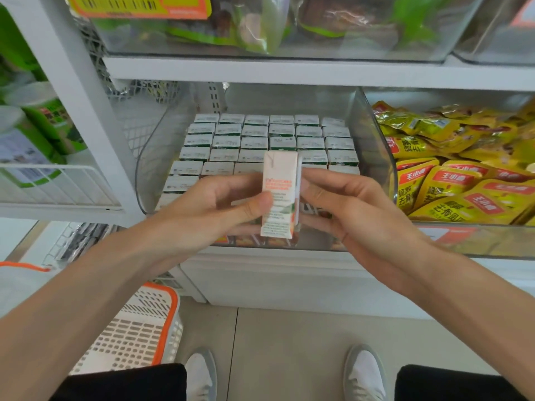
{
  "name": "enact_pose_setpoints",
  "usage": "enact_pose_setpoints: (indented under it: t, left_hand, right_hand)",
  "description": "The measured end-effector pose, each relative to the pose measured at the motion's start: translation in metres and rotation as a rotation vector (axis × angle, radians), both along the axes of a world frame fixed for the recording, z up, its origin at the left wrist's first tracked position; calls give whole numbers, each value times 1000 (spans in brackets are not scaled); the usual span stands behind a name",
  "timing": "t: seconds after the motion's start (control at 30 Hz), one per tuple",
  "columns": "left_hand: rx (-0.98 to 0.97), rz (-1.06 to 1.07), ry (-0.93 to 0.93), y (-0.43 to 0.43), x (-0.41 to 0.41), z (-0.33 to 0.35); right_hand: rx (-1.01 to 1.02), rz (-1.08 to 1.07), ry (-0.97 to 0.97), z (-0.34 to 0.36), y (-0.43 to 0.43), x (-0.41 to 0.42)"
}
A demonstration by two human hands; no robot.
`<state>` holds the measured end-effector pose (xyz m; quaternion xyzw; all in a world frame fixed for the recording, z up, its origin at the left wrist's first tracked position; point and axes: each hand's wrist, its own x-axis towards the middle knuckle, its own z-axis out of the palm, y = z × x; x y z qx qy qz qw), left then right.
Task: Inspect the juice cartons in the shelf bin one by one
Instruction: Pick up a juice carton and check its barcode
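Observation:
A small juice carton (279, 180), pale pink with orange print, stands upright in front of the clear shelf bin (147, 157). My left hand (220, 206) grips it, thumb across its front face and fingers behind. My right hand (341, 204) holds its right side with curled fingers. Behind the held carton, the bin holds several rows of juice cartons (254, 143) packed upright, their grey-white tops showing.
A second clear bin (474, 241) to the right holds yellow snack packets (451, 180). The shelf above carries clear bins with green-packed goods (260, 27). Green canisters (31, 134) stand at the left. An orange-rimmed white basket (139, 328) sits on the floor beside my shoes.

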<state>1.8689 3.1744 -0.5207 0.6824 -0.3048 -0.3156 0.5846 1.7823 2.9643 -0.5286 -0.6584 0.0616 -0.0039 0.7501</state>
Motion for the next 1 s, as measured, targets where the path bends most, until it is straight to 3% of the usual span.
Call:
enact_pose_setpoints:
  t: [0.2,0.53,0.67,0.8,1.0]
  left_hand:
    - [-10,56,28,1,3,-1]
    - [-57,71,76,5,6,-1]
    - [-47,161,65,6,9,-3]
    - [-32,267,25,7,11,-5]
    - [-19,254,-39,6,10,-3]
  right_hand:
    - [-115,101,-5,6,3,0]
    - [-44,-54,0,4,4,2]
    - [-160,-138,-55,3,4,3]
    - [-138,-126,-104,3,6,4]
    - [-207,-97,-81,3,7,5]
